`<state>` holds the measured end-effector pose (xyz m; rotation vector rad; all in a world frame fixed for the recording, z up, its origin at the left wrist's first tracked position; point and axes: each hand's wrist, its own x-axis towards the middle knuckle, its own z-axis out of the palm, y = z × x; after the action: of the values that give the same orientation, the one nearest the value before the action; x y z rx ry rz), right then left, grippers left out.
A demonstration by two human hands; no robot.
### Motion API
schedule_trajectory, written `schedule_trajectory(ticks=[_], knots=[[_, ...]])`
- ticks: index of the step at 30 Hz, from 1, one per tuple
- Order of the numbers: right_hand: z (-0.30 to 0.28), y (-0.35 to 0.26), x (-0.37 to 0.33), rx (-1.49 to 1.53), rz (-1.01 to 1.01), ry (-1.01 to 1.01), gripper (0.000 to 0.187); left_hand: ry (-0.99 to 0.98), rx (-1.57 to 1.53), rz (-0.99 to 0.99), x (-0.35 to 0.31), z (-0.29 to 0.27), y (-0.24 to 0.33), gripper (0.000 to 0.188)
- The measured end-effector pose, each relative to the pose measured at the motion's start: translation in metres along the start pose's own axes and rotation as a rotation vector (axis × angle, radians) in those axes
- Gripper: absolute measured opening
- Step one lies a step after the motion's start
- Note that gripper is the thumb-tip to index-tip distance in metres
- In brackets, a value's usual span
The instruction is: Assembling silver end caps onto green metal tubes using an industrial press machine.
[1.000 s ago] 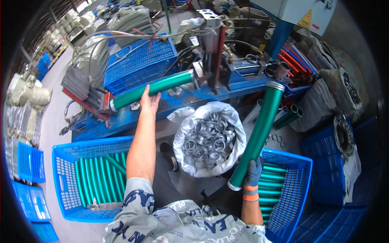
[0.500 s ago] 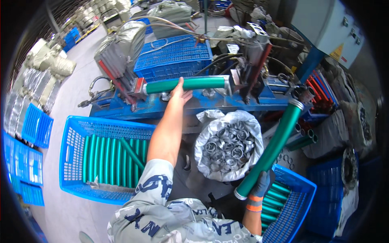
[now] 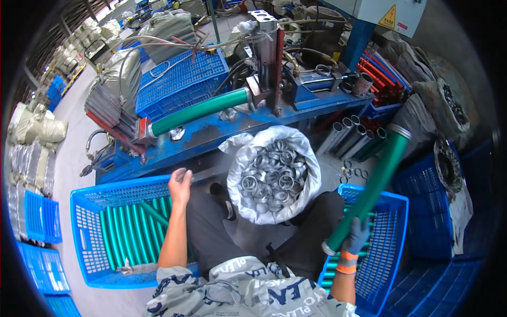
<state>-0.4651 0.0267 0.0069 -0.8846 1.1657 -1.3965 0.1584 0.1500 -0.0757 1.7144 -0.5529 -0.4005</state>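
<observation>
A dark grey glove with an orange band covers my right hand (image 3: 356,238), which is closed round the lower end of a green tube (image 3: 372,185) with silvery ends. That tube slants up to the right, above the right crate. My bare left hand (image 3: 181,184) is raised over the rim of the left blue crate (image 3: 84,238), empty, its fingers loosely bent and apart. Another green tube (image 3: 200,112) sits between the two end fixtures of the blue bench machine (image 3: 198,142). Between my knees stands a white sack (image 3: 307,193) full of metal rings (image 3: 269,179).
Green tubes (image 3: 132,232) lie in the left crate; more lie in the right blue crate (image 3: 398,232). Several metal tubes (image 3: 346,132) and loose rings (image 3: 346,171) are beside the sack. Behind the bench are an upturned blue crate (image 3: 179,79) and hoses.
My left hand has let go of the tube in the machine and drawn back over the left crate. My right hand still holds its tube. The view has turned right.
</observation>
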Motion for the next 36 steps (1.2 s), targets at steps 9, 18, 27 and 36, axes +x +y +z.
schedule_trajectory(ticks=[9, 18, 27, 36], knots=[[-0.364, 0.132, -0.057, -0.524, 0.247, 0.458, 0.049, -0.022, 0.225, 0.023, 0.018, -0.01, -0.051, 0.038], [-0.387, 0.28, -0.183, -0.495, 0.998, 0.909, 0.08, -0.191, 0.445, 0.198, 0.029, 0.006, -0.051, 0.042], [-0.421, 0.348, -0.146, -0.752, 0.731, 0.785, 0.093, -0.279, 0.606, 0.246, 0.008, 0.039, -0.07, 0.041], [-0.338, 0.309, -0.031, -1.304, 0.793, 0.006, 0.066, -0.237, 0.61, 0.388, 0.019, -0.004, -0.019, 0.042]])
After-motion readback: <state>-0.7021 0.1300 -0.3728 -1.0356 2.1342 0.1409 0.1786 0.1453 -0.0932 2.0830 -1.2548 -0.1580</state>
